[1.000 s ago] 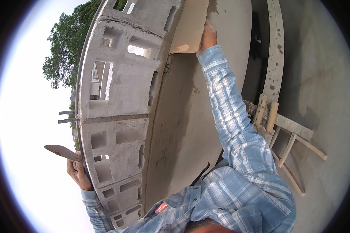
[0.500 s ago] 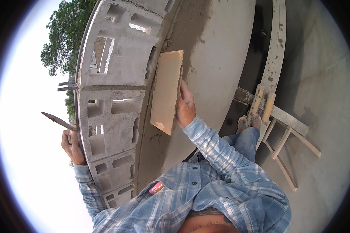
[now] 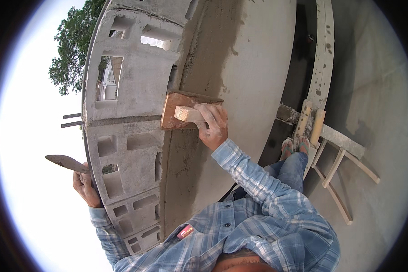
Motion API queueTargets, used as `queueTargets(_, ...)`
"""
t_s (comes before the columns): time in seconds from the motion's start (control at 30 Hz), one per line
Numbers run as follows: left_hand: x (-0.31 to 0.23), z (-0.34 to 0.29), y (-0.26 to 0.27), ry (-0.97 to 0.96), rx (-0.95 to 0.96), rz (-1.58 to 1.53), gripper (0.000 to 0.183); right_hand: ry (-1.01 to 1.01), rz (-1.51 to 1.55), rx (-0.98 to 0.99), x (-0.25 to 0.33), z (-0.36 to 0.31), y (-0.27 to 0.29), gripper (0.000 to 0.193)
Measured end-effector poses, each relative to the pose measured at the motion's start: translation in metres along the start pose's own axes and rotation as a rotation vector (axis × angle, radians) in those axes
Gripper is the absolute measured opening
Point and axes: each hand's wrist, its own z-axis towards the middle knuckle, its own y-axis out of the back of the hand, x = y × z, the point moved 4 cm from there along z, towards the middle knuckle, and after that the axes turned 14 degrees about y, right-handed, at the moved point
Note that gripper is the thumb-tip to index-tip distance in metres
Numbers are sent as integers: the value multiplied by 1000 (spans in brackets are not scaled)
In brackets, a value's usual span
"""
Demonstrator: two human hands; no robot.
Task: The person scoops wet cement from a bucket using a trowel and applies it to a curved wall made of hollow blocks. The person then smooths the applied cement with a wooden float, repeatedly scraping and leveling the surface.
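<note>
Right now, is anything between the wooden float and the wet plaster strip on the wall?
Nothing visible. The right hand grips the wooden float by its handle and presses it flat against the plaster strip; the left hand holds the trowel apart.

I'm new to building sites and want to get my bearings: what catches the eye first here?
At centre, the right hand presses a wooden float against the wet plaster band at the edge of a block wall. Lower left, the left hand holds a trowel out against the sky.
</note>
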Motion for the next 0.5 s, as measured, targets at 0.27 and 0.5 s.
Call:
queueTargets(0.27,-17,2,2,-28,183,-76,38,-183,-146,-165,-186,198,23,43)
queueTargets(0.5,-1,1,-1,-88,37,-17,32,-53,102,18,-42,39,8,39)
